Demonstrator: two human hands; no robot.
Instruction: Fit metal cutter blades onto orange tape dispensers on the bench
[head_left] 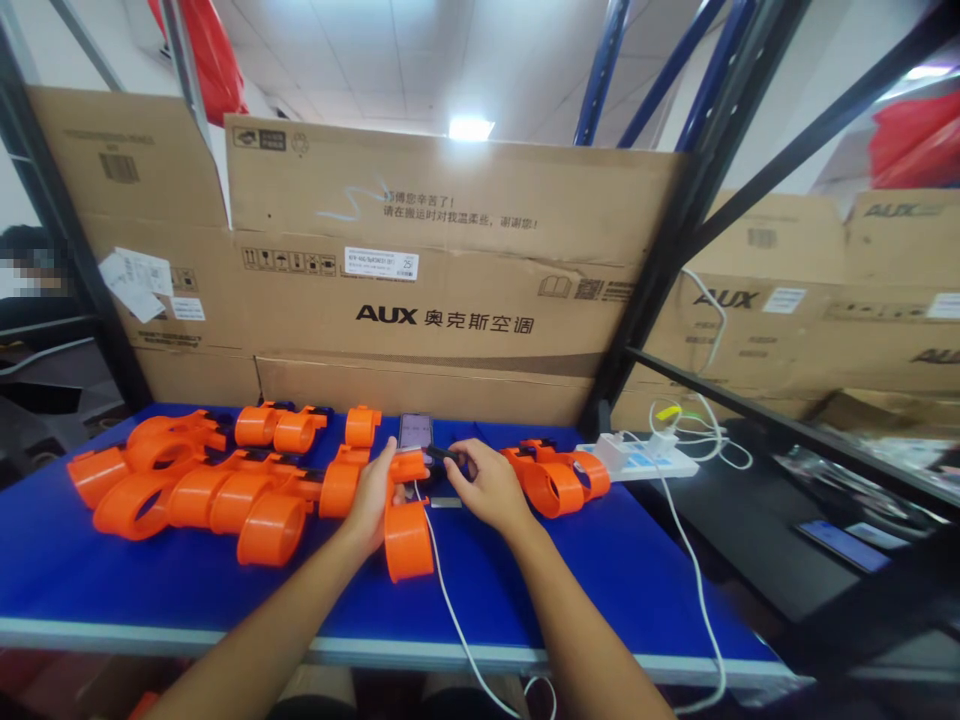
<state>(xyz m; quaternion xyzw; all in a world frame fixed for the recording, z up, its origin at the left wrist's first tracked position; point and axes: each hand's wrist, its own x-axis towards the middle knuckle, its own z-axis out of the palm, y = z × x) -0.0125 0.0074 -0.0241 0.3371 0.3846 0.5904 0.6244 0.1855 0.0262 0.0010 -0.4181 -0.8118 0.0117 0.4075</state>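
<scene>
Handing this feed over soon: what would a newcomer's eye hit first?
Bright orange ring-shaped parts, most of them crowding the left of the blue tabletop. At centre, the left hand holds another orange part while the right hand pinches a small dark piece beside it. Behind stands a big cardboard panel lettered AUX.

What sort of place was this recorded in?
Probably a workshop or similar workroom: many orange, ring-shaped, plastic-looking parts lie on a blue-topped workbench, with a printed brown cardboard panel standing behind it.
</scene>
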